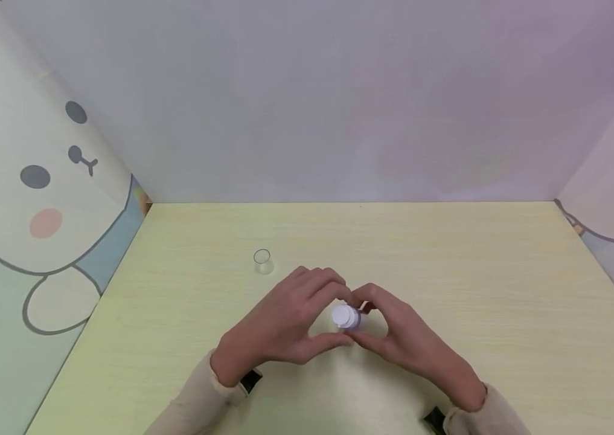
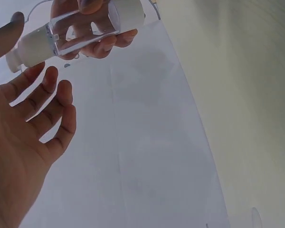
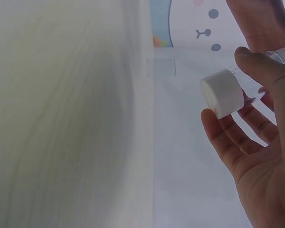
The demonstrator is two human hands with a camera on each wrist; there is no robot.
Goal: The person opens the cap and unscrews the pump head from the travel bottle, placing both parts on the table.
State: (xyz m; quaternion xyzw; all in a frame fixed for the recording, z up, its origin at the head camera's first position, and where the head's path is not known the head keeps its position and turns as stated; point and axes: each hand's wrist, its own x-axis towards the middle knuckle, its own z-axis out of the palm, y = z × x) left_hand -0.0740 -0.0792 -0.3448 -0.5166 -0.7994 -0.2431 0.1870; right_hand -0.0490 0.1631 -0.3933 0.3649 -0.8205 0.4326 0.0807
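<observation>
So the right hand (image 1: 410, 333) is what's got hold of the bottle (image 1: 346, 316): thumb on one side, fingers curled in from the other, wrapped over the clear body near the white base (image 3: 223, 94). The left hand (image 1: 296, 321) is cupped round the other end, thumb and fingers either side of the white top (image 2: 35, 47), but honestly I can't tell if that grip is actually pinching or just hovering there. Bottle's right between the two hands, top uppermost and a bit tilted, and it looks lifted off the worktop (image 1: 448, 254).

Best way to handle this bit, imo: let the right hand be the anchor, low on the body, and have the left work on the top with just thumb and fingertips, square to the bottle. Clear smooth stuff like that is probably slippery, so firm but no crushing. I'd avoid leaning on the small nozzle end too, and level the tilt in case there's liquid in it (can't see any).

Further out, a little clear cup (image 1: 263, 263) stands beyond the left hand, well apart from the bottle, so mind that left forearm. Behind everything there's a plain pale wall (image 1: 339, 121).
</observation>
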